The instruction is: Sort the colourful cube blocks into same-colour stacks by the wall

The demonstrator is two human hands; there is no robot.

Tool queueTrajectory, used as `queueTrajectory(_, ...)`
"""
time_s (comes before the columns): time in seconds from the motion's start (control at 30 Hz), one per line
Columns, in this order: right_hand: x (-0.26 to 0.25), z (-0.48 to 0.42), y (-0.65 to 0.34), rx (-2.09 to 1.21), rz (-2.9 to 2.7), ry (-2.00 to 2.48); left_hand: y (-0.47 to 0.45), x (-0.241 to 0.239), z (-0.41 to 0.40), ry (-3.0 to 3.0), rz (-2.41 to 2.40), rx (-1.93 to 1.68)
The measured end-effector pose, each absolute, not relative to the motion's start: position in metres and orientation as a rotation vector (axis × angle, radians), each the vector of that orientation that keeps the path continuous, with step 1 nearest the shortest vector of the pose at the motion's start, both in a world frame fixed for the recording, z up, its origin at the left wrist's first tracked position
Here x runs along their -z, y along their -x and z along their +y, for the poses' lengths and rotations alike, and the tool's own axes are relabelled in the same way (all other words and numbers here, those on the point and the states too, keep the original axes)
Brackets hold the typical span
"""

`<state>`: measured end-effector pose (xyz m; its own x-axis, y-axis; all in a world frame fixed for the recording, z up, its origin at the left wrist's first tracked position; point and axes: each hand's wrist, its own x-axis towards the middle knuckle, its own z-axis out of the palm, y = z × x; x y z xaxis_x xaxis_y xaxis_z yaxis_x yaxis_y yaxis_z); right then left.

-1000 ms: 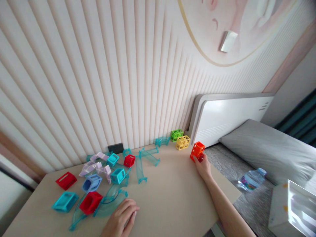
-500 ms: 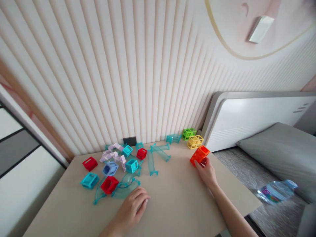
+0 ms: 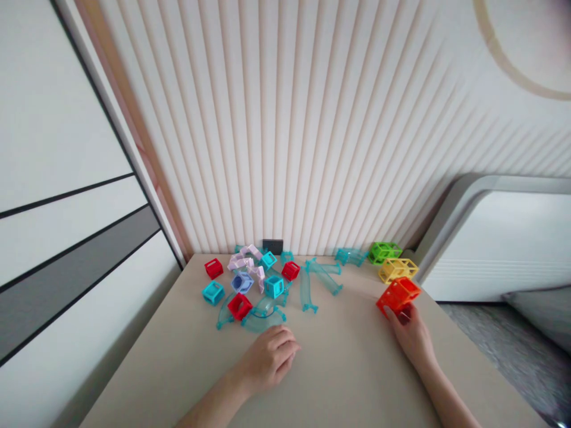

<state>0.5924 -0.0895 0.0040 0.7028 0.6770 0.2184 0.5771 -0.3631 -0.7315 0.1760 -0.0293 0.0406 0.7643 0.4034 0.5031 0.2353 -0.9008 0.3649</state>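
Near the right edge of the table, my right hand (image 3: 411, 334) grips an orange openwork block (image 3: 398, 295) by its near end, and the block is tilted. Just behind it sits a yellow openwork block (image 3: 398, 270), with a green one (image 3: 384, 252) farther back. My left hand (image 3: 273, 355) rests on the table with its fingers curled together and nothing visible in them. Close ahead of that hand are clear teal track pieces (image 3: 264, 321) and a red cube (image 3: 239, 307). Beyond lie a blue piece with a round opening (image 3: 242, 282) and a teal cube (image 3: 273, 286).
Pale lilac zigzag pieces (image 3: 248, 261), another red cube (image 3: 291, 271) and straight teal tracks (image 3: 306, 290) lie toward the back of the table (image 3: 339, 362). A small black box (image 3: 273, 246) stands against the ribbed wall (image 3: 285, 131). A bed headboard (image 3: 504, 244) is on the right.
The view has turned left, so everything appears farther right. My right hand keeps its hold on the orange block, and my left hand remains curled on the table.
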Motion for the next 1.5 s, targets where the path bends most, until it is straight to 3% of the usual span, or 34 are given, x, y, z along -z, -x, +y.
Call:
queueTrajectory(0.1, -0.005, -0.099, -0.588, -0.041, -0.938, 2.096, -0.154, -0.053, -0.019, -2.764, 0.576, -0.967)
queueTrajectory(0.27, -0.014, -0.124, -0.550, 0.413, -0.987, 1.881, -0.105, -0.072, 0.016, -2.683, 0.973, -1.362)
queueTrajectory(0.4, -0.023, -0.122, -0.524, 0.478, -1.334, 1.781, -0.092, -0.071, 0.036, -2.694, 1.104, -1.478)
queueTrajectory(0.5, -0.027, -0.110, -0.532, 0.563, -1.060, 1.887, -0.095, -0.055, 0.037, -2.688, 1.050, -1.530)
queueTrajectory(0.83, -0.011, -0.096, -0.586, -0.019, -0.969, 2.229, -0.085, -0.030, 0.039, -2.628, 0.892, -1.582)
queueTrajectory(1.23, -0.021, -0.120, -0.661, 0.101, -0.751, 2.241, -0.088, -0.023, 0.044, -2.650, 0.808, -1.559)
queueTrajectory(1.5, -0.018, -0.132, -0.632, 0.266, -0.774, 2.245, -0.088, -0.017, 0.045, -2.703, 0.786, -1.548)
